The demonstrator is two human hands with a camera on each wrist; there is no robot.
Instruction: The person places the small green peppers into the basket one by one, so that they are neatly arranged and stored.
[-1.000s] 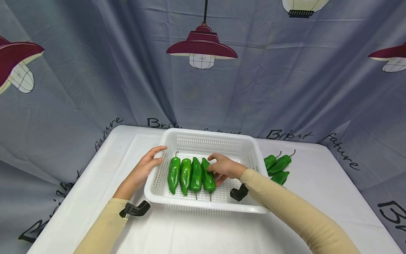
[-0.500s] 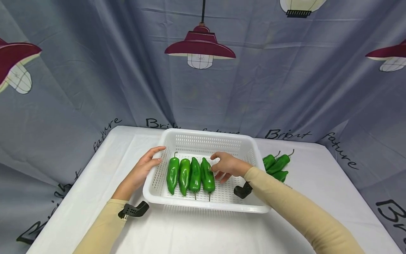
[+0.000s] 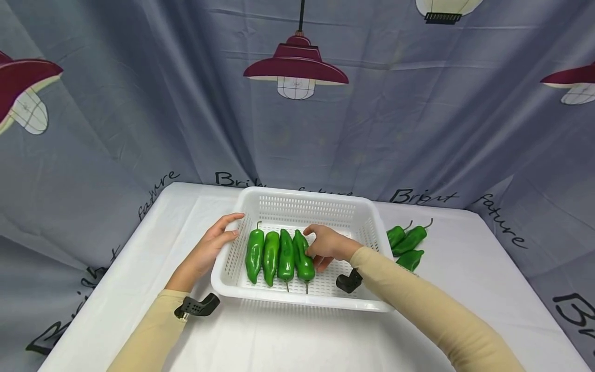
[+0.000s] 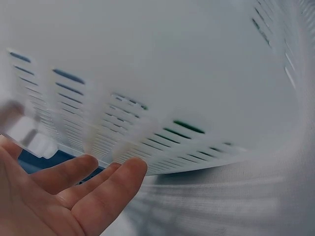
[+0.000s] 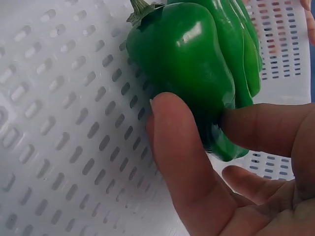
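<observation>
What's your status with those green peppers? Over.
Left hand at left rim of white basket. Right hand touching rightmost pepper inside. Four peppers lined up in basket; three more peppers visible outside, right. No obstruction seen.

Curtained-off work area, grey drapes point(image 3: 400, 139) printed with lamps point(image 3: 297, 67) and lettering point(image 3: 398, 197), white-clothed table point(image 3: 288, 341)

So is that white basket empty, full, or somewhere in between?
Partly filled: four green peppers lie in a row in the basket, nearer the left hand, and bare perforated floor shows beside them.
</observation>
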